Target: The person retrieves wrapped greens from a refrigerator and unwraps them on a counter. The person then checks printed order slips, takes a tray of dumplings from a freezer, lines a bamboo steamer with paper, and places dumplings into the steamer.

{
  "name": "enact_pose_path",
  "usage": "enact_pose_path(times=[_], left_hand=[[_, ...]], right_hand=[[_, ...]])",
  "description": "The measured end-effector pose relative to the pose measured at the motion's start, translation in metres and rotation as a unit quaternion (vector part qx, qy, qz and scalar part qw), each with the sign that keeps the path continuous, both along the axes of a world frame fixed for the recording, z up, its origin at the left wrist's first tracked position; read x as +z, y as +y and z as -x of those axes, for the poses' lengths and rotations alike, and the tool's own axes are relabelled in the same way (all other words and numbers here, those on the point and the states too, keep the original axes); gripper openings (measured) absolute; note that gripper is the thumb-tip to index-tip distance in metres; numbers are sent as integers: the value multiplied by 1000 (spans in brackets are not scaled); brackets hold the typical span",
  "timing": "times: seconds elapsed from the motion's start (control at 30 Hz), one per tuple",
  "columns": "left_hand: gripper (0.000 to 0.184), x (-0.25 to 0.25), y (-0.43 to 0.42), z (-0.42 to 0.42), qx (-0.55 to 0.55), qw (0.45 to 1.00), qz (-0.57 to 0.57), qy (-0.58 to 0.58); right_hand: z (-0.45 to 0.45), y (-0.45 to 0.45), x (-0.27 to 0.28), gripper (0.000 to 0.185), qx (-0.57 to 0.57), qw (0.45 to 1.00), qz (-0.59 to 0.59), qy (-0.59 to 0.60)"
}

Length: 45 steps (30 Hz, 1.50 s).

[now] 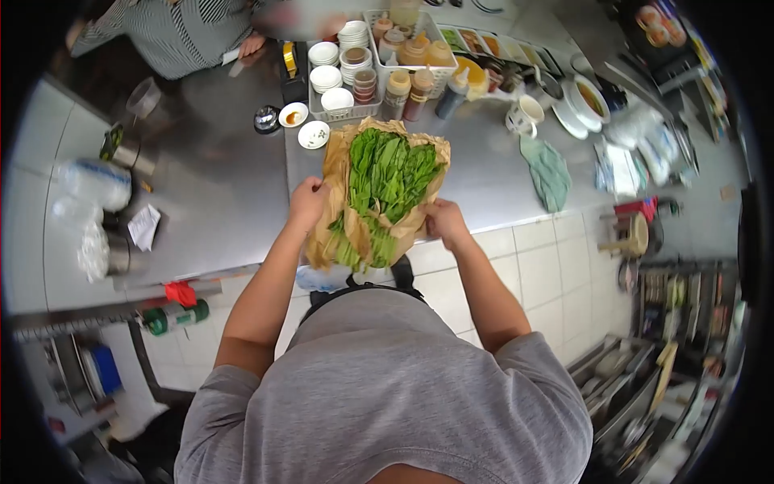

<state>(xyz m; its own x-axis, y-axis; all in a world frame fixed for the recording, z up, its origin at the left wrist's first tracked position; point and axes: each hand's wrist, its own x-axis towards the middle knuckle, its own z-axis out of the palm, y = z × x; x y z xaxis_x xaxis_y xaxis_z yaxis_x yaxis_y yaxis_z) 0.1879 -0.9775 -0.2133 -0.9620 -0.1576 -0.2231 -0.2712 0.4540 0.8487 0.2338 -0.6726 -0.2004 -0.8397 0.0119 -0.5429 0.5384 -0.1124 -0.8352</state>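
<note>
Gap between leafy greens [393,173] and green cloth [547,172]; sauce bottles [418,94], bowl stacks [325,79] block far side.

The wrapping [336,173] is matt, crumpled paper.

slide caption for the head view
Left hand and right hand hold brown paper bearing leafy greens at a metal counter.
</note>
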Motion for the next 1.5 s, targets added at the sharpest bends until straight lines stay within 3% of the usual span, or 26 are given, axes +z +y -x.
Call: enact_pose_path(times=[0.13, 0.33, 0.43, 0.5, 0.53, 0.57, 0.6, 0.67, 0.73, 0.77, 0.83, 0.9, 1.07, 1.13, 1.27, 1.33, 1.37, 1.43, 1.5], left_hand=[[20, 46, 85, 7, -17, 992, -32, 123], [16, 47, 126, 24, -73, 995, -2, 71], [15, 46, 131, 16, -80, 995, -36, 37], [14, 36, 130, 16, -88, 994, -53, 32], [14, 40, 129, 17, -82, 995, -48, 31], [14, 44, 128, 20, -74, 996, -42, 16], [15, 49, 127, 23, -65, 997, -37, 0], [19, 57, 125, 32, -46, 999, -24, -7], [19, 68, 125, 42, -21, 997, -33, -68], [17, 59, 123, 49, -32, 999, 29, 6], [17, 57, 122, 55, -34, 997, 55, 28], [17, 58, 123, 56, -43, 994, 86, 53], [16, 81, 154, 12, -64, 997, 25, 47], [21, 70, 166, -21, -14, 995, 25, 96], [35, 41, 174, -65, -32, 988, 13, 151], [49, 45, 173, -69, -127, 970, 138, 156], [58, 37, 172, -68, -130, 967, 146, 160], [61, 37, 171, -62, -121, 973, 144, 136], [63, 40, 174, -58, -115, 977, 142, 110]], right_hand=[[-6, 29, 24, 14, 41, 997, 63, -12], [-4, 50, 30, 24, 117, 990, 72, -30], [21, 42, 32, 32, 214, 976, 2, 29], [43, 38, 25, 21, 337, 909, -132, 207], [50, 33, 37, 27, 376, 846, -203, 320], [58, 34, 51, 38, 420, 733, -296, 446], [65, 32, 49, 38, 422, 731, -293, 449], [79, 30, 37, 37, 412, 589, -419, 555], [90, 23, 41, 34, 418, 583, -421, 556], [97, 19, 44, 31, 464, 571, -424, 529], [102, 11, 45, 27, 512, 555, -423, 500], [107, 3, 38, 19, 607, 506, -420, 445], [112, 1, 34, 15, 638, 522, -406, 394], [118, 9, 47, 21, 631, 614, -306, 361], [117, 31, 35, 27, 595, 656, -287, 366], [118, 46, 27, 24, 522, 729, -195, 397], [120, 57, 29, 24, 525, 727, -195, 397], [116, 75, 50, 19, 383, 854, -206, 287], [95, 88, 61, 18, 381, 842, -221, 313]])
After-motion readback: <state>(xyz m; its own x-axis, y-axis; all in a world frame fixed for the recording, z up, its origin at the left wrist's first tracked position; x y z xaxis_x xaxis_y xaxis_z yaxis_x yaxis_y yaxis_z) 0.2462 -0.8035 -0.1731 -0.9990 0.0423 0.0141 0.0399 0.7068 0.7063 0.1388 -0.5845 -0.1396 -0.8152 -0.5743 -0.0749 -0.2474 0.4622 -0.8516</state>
